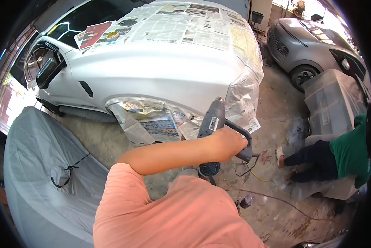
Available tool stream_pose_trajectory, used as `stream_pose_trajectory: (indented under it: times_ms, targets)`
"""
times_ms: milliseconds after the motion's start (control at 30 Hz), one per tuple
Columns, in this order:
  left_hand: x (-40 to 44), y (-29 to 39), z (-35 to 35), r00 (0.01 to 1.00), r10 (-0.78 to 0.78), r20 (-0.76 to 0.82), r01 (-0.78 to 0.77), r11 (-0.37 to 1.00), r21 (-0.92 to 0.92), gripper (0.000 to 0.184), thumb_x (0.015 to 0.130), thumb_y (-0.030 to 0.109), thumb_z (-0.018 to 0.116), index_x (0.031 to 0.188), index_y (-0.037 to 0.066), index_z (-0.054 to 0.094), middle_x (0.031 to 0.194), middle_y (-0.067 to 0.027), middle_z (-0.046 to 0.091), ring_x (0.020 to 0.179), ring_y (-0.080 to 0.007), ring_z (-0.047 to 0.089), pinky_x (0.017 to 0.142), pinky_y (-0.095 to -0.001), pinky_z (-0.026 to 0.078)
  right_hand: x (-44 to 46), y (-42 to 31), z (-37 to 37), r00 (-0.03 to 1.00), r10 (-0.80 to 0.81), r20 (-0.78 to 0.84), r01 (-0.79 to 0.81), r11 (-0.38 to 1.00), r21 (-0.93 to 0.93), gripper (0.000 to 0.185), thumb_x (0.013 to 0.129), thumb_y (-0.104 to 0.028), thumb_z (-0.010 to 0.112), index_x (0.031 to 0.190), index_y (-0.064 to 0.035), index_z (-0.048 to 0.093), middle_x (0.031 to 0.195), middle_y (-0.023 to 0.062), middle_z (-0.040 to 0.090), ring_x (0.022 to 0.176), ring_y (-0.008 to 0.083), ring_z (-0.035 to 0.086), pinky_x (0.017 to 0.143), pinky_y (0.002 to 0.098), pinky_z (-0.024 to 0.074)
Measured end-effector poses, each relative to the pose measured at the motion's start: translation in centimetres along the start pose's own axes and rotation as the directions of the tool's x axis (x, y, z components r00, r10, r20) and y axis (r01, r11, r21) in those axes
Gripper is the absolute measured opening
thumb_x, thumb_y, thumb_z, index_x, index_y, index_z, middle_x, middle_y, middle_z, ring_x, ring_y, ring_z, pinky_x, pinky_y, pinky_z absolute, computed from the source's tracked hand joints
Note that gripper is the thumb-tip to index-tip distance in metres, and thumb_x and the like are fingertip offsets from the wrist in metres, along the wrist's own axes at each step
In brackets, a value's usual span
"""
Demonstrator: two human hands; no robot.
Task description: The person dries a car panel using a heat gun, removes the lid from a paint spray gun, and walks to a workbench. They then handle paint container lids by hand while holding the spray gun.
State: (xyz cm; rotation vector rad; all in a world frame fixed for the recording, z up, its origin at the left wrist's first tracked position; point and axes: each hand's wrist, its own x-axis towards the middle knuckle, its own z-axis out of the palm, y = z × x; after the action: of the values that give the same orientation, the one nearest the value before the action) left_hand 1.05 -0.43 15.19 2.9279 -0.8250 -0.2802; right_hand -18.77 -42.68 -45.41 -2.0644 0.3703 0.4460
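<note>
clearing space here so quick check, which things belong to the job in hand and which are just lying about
Seem part of the job:
- heat-gun-like tool, in the left hand
- white car
- newspaper sheets covering its bonnet

Seem just nearby:
- grey-covered shape
- silver-grey car

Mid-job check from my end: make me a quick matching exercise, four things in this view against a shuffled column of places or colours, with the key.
1. Heat gun
2. Newspaper
3. Silver car
4. Other person's shirt

A. Green
B. At the upper right of the view
C. In the left hand
D. Spread over the white car

Pairs: 1-C, 2-D, 3-B, 4-A.
</note>
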Motion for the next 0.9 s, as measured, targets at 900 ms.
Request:
stream_pose_trajectory:
  times_ms: [900]
  targets:
    - [-3.8, -3.9, 0.0, 0.949, -0.079, -0.306, 0.111, 0.990, 0.088, 0.024, 0.083, 0.000, 0.064, 0.106, 0.002, 0.058, 0.095, -0.0149, 0.068, 0.094, -0.0341, 0.071, 0.080, -0.0445, 0.055, 2.9, -0.6, 0.6, 0.997, -0.052, 0.054, 0.053, 0.998, -0.022, 0.035, 0.086, -0.024, 0.077, 0.109, 0.0018, 0.069, 0.091, 0.0126, 0.073, 0.081, 0.0231, 0.065, 0.077, 0.0412, 0.0529]
